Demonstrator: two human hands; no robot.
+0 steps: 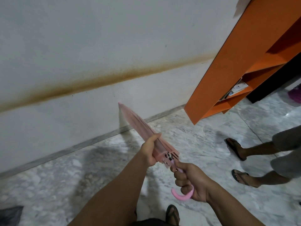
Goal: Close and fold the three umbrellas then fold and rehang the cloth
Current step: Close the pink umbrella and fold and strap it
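Note:
A closed pink umbrella (138, 126) points up and away toward the white wall, its tip near the wall's base. My left hand (150, 151) wraps around the gathered canopy close to its lower edge. My right hand (189, 181) grips the pink curved handle (181, 196), whose hook sticks out below my fist. No other umbrella or cloth shows.
An orange shelf unit (236, 66) with papers stands at the right against the wall. Another person's legs in sandals (244, 162) are at the right on the marble floor. My own sandalled foot (172, 215) is at the bottom. Something dark (9, 214) lies at the bottom left.

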